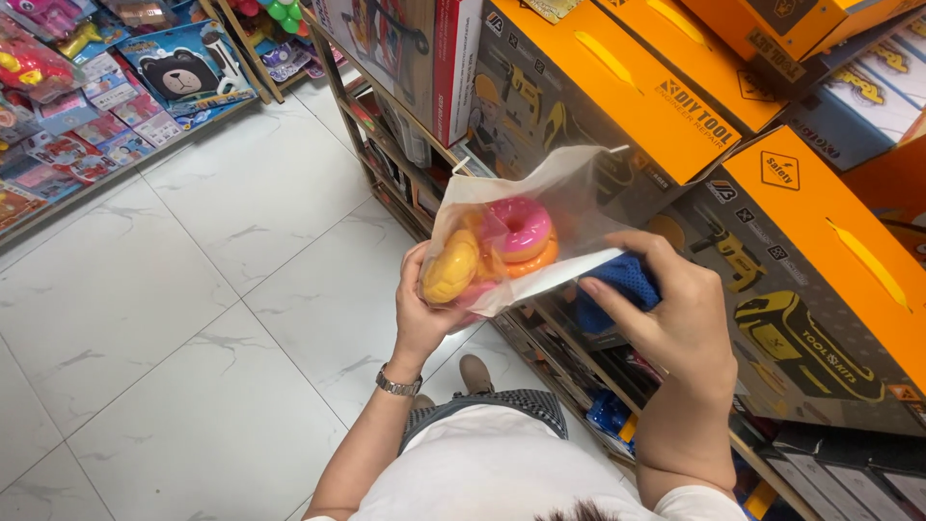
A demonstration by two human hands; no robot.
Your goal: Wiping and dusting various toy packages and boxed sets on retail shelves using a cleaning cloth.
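Clear plastic toy packet (521, 236) sat tilted in mid-air, held up off floor. Inside: pink ring (521, 227) atop orange ring (536, 259), yellow ring (450, 270) lower left. Blue cloth (622, 282) touched packet's right edge.

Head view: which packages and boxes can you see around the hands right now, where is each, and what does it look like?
Clear plastic bag: held in left hand, holds pink, orange and yellow ring toys.
Blue cloth: under right hand fingers, against the bag.
Orange and grey boxes: stacked on shelves at right, tool pictures.
Red and white box: upright, top centre shelf.
Blue bear package: flat, top left display.
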